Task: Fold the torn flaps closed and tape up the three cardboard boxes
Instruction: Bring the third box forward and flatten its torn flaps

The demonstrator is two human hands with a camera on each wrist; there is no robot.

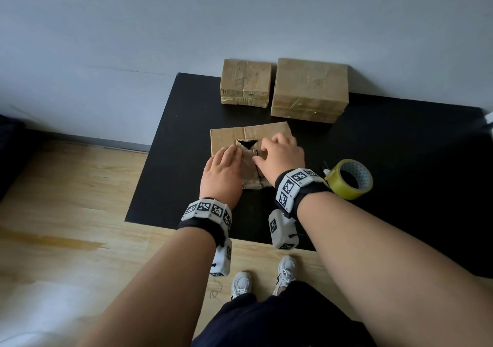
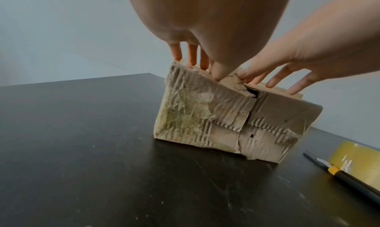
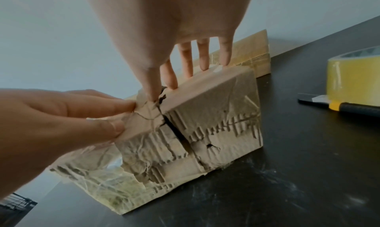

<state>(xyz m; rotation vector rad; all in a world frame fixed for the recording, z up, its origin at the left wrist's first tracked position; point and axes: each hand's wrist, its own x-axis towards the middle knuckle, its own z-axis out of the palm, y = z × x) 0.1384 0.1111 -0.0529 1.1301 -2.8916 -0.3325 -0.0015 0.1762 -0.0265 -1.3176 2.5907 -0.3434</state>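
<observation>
A worn cardboard box stands on the black table in front of me; its top has a triangular hole and a torn, crumpled flap. My left hand lies flat on the left of the top, its thumb on the flap. My right hand spreads straight fingers over the right of the top, thumb pressing the flap beside the split. The box's front is wrinkled with old tape. Two taped boxes, a smaller and a larger, stand against the wall.
A roll of yellowish tape lies right of the near box, with a black-and-yellow utility knife beside it. A wooden floor lies left of and below the table. A grey wall runs behind.
</observation>
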